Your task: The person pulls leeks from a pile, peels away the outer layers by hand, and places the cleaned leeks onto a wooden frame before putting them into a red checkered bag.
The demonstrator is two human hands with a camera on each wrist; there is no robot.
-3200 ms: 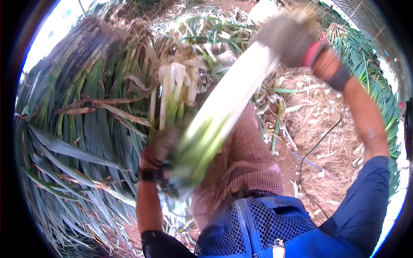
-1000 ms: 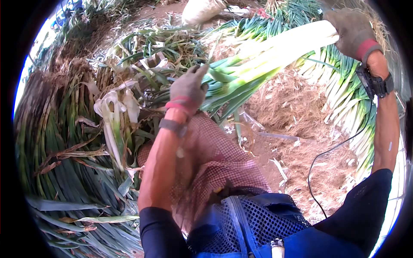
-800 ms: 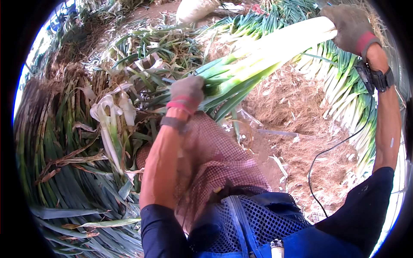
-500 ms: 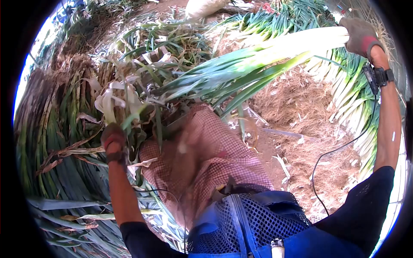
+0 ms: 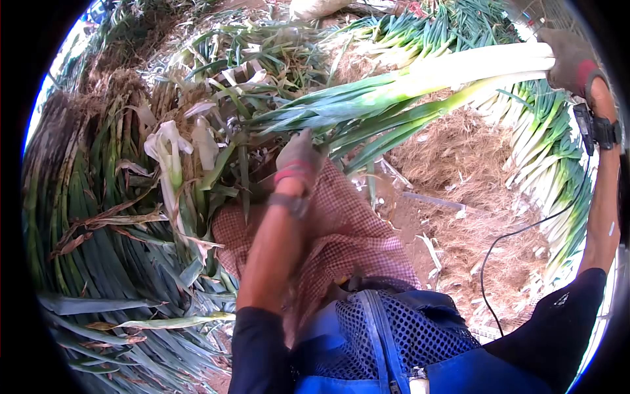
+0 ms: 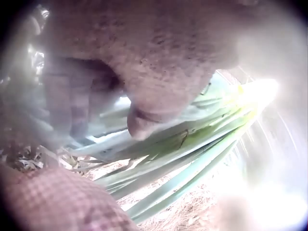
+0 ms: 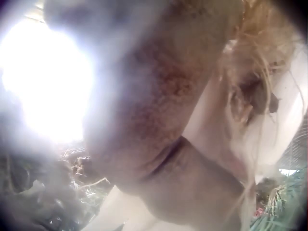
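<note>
My gloved right hand (image 5: 567,62) grips a bunch of long green onions (image 5: 453,69) by the white root end at the upper right. In the right wrist view its fingers (image 7: 159,106) curl round the white stalks, and stringy roots (image 7: 269,29) stick out beside them. The green leaves (image 5: 328,108) trail left and slope down over my lap. At those leaves is my gloved left hand (image 5: 300,161), at their lower edge. In the left wrist view its thumb (image 6: 149,113) lies in front of the leaves, apart from the other fingers.
A thick heap of untrimmed onions (image 5: 85,217) lies at the left, with peeled outer layers (image 5: 167,148) on it. Leaf scraps (image 5: 262,59) pile up ahead. A row of cleaned onions (image 5: 545,171) curves along the right, beside matted roots (image 5: 459,157), a flat strip (image 5: 433,200) and a black cable (image 5: 485,262).
My left hand went from the leaves to the heap at left, then back to the leaves. My right hand, holding the onions throughout, shifted slightly right; the bunch was earlier swung across my lap.
</note>
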